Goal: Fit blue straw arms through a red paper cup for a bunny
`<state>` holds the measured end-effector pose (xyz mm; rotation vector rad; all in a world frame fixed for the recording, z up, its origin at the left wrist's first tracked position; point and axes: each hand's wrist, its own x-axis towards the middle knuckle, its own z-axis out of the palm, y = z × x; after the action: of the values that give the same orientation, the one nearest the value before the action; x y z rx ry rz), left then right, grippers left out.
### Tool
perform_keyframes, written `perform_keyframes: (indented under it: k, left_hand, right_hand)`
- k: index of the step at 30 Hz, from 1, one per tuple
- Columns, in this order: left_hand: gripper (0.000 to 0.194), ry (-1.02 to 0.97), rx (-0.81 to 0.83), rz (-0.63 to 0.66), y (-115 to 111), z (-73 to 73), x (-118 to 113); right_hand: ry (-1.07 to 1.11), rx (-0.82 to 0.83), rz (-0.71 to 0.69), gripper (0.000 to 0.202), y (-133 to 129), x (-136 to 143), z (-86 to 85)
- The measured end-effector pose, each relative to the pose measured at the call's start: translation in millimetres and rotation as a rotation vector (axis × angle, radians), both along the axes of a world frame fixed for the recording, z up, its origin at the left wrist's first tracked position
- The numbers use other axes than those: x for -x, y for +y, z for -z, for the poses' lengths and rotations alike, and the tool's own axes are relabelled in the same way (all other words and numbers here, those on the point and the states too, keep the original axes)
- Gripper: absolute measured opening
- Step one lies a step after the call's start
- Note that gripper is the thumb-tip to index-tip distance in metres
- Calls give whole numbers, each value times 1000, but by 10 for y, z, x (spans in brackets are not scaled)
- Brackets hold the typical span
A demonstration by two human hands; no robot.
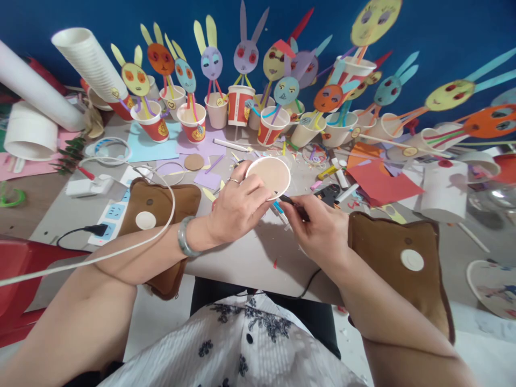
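White ribbed-fabric top (177,349) with black floral motifs (268,324), round black button (249,338); 1 smooth grey-green bangle (183,239), and 1 thin shiny ring (233,179) on the left hand (237,207).

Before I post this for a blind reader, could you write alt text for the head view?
The left hand holds a paper cup while the right hand holds a slim dark tool near its rim. Behind them, colorful rabbit-eared paper figures stand in other paper cups on a cluttered table.

The wall (177,11) is deep blue at twelve o'clock, the sheet (393,183) at three red, the central cup (268,174) beige, white-rimmed, the garment (226,360) at six white, black-flowered.
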<state>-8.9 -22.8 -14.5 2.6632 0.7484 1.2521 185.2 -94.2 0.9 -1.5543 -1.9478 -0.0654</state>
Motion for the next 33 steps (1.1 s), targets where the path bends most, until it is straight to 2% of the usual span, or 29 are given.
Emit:
perform_keyframes:
  k: [3,5,11,15,22,28,33]
  left_hand:
    - [26,11,32,0,-7,-10,-1]
    - [26,10,58,-1,-6,-12,-4]
    - [26,-31,151,24,28,-5,-6]
    - [30,-128,230,14,84,-28,-3]
    - [27,-269,687,103,123,-21,-31]
    - [17,-349,772,154,93,-21,-64]
    - [11,-317,906,194,72,-49,-55]
  right_hand:
    - [250,173,-67,23,10,1,-48]
    - [302,199,-72,23,12,2,-64]
    - [177,134,-9,20,-18,-9,-69]
    - [154,137,-44,20,-27,-28,-84]
    - [42,17,-46,19,-32,-84,-116]
    - [-59,-62,-69,23,-39,-152,-154]
    - [-200,-100,-107,23,-40,-167,-203]
